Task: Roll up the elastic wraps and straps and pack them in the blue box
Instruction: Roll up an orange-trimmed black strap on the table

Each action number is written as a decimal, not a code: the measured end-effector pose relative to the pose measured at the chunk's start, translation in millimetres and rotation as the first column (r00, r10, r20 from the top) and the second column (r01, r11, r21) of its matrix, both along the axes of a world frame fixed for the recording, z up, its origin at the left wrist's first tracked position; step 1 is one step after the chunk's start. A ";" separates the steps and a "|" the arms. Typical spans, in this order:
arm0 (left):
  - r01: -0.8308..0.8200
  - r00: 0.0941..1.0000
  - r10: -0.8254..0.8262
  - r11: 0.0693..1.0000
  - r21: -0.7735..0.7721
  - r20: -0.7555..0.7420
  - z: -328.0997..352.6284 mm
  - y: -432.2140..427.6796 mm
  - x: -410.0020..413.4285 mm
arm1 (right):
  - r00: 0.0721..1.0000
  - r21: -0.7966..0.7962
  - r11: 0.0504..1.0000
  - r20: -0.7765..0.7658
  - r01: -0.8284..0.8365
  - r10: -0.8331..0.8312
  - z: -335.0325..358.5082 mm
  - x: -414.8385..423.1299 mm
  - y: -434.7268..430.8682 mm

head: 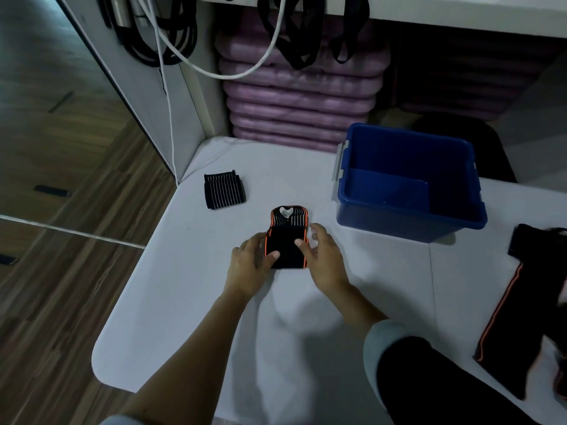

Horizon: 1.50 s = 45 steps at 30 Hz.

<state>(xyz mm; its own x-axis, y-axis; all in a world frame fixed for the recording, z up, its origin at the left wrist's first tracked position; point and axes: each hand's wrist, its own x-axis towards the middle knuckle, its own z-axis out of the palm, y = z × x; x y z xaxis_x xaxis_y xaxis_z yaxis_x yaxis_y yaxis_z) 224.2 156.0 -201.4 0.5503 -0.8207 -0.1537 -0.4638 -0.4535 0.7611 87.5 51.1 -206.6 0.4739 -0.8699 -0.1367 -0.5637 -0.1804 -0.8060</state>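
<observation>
A person is working at a smooth white table (214,302), seen from above. Both hands are meeting at the centre of the frame on a black elastic wrap with orange edging (285,248). The left hand (250,260) is gripping its left side, thumb lying on top. The right hand (326,260) is gripping the right side the same way, thumb on the black fabric and fingers curling round the far edge.

The near part of the wrap is looking thick and doubled over, while its far end is lying flat on the table, showing ribbed stretch fabric and a curved cut-out. This is looking like the rolling step, partway through. The next move is calling for both thumbs to hold the roll tight and square while taking in the loose end, since springy fabric is likely to uncoil.

A deep blue rigid plastic box (383,222) is standing at upper right, near the wrap but apart, with nothing showing inside. A black ribbed band with pale stripes (224,191) is lying folded left of centre. Long black straps with an orange line (515,317) are lying unrolled at the right edge
</observation>
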 end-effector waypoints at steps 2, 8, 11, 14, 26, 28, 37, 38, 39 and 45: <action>0.034 0.999 -0.035 0.999 -0.027 -0.028 -4.5 -0.6 -1.1 | 0.996 0.014 0.998 0.071 -0.063 0.062 -2.2 1.3 -1.1; -0.055 0.998 0.051 0.995 -0.077 -0.047 2.1 -2.7 -9.1 | 0.944 -0.079 0.968 0.215 -0.238 0.250 -7.8 -10.5 2.6; -0.087 0.996 0.084 0.990 -0.111 -0.025 4.9 -4.3 -13.3 | 0.961 -0.054 0.977 0.176 -0.208 0.214 -9.3 -10.6 3.4; -0.116 0.993 0.112 0.983 -0.143 -0.032 1.1 -6.6 -12.1 | 0.953 -0.025 0.983 0.242 -0.179 0.180 -11.9 -5.8 2.3; -0.096 0.994 0.107 0.957 -0.274 0.028 32.5 -91.3 65.0 | 0.915 0.032 0.995 0.395 -0.097 0.076 12.0 78.8 -68.6; -0.084 0.994 0.099 0.969 -0.231 0.054 32.6 -106.2 78.2 | 0.926 0.036 0.996 0.372 -0.087 0.068 5.1 92.8 -81.0; 0.005 0.980 -0.003 1.000 -0.011 0.200 9.5 -132.1 89.6 | 0.984 -0.169 0.983 0.151 -0.069 0.095 -26.7 108.7 -101.7; 0.003 0.977 0.003 1.000 -0.027 0.214 9.8 -132.1 88.2 | 0.986 -0.161 0.986 0.151 -0.053 0.077 -25.8 108.0 -101.3; 0.007 0.974 0.004 0.999 -0.046 0.228 9.5 -131.7 87.8 | 0.985 -0.155 0.987 0.159 -0.040 0.065 -24.5 107.2 -100.8; 0.058 0.963 -0.030 0.993 -0.099 0.268 13.9 -128.6 88.6 | 0.979 -0.157 0.987 0.196 -0.021 0.052 -17.7 102.4 -96.1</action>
<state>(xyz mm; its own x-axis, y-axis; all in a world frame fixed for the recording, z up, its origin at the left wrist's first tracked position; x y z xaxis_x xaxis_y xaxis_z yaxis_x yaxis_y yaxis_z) 312.8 27.4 -187.5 0.5226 -0.8487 0.0812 -0.6733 -0.3524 0.6500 190.0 -45.1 -224.3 0.5101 -0.8546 0.0973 -0.3854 -0.3283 -0.8624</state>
